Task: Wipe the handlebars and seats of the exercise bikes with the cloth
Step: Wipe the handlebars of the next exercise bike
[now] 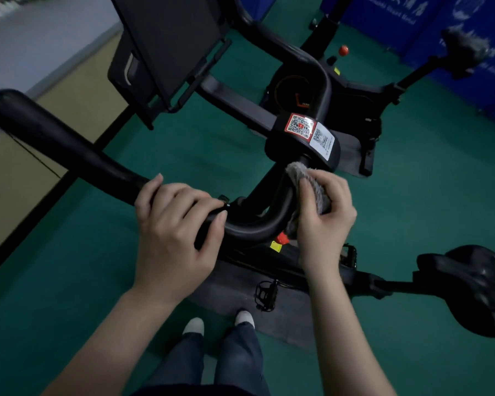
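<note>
- While the left hand (175,224) grips the handlebar (69,147) steady, the right hand (323,212) presses the cloth (306,181) round its centre bend: handlebar wiping underway.
- Next, likely the outer grips; the seat (480,287), well right, looks untouched.

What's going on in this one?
A person stands at an exercise bike, wiping its handlebar. The left grip holds the near bar, while the right grip presses a grey cloth around the curved section just below the QR stickers. Neither is on the seat at lower right. A second bike stands beyond.
</note>
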Tool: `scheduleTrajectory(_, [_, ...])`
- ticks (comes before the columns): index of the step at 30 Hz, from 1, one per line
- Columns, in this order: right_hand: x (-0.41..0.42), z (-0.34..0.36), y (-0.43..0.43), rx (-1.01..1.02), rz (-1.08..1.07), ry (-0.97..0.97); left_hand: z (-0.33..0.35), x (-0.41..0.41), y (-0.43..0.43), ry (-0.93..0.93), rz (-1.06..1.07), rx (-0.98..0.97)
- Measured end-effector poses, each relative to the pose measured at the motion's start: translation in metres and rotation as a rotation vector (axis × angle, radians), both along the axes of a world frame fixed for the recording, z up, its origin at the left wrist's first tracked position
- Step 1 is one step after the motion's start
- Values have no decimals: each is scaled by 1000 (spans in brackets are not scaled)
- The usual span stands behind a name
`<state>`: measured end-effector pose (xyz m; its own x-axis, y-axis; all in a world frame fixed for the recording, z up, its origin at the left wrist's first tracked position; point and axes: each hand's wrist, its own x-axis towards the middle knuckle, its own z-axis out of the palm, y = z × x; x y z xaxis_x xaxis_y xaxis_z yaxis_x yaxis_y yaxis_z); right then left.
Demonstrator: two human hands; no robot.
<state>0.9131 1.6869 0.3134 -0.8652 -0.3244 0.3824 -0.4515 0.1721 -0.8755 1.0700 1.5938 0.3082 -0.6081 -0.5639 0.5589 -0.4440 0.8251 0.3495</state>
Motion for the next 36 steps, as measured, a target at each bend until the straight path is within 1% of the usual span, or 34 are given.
scheduleTrajectory(4, [-21,4,-2,45,96,40,-2,-2,1,-9,44,-13])
scheduleTrajectory(9, [-28,11,8,179,341,280,-1,-3,3,-8,67,-35])
scheduleTrajectory(11, [-43,19,4,255,394,343,0,-4,3,-13,76,-37])
scheduleTrajectory(15, [-55,30,-3,364,463,378,1,-3,6,-23,93,-40])
scheduleTrajectory(18, [-51,36,-2,446,644,436,2,-5,10,-26,118,-36])
scheduleTrajectory(20, [-58,44,-7,513,735,481,3,-6,11,-29,127,-31])
scheduleTrajectory(23, [-67,57,-18,632,739,511,6,-5,11,-33,128,-21])
scheduleTrajectory(25, [-65,62,-24,745,776,581,7,-4,12,-40,122,-11])
scheduleTrajectory(28, [-56,70,-32,903,911,668,9,-3,12,-54,113,12])
scheduleTrajectory(30, [-50,78,-41,1028,992,680,11,-3,12,-59,114,29])
scheduleTrajectory(33, [-38,89,-53,1180,1079,613,14,-2,10,-46,124,43])
scheduleTrajectory(36, [-23,86,-56,1191,1193,484,17,2,7,-35,140,44])
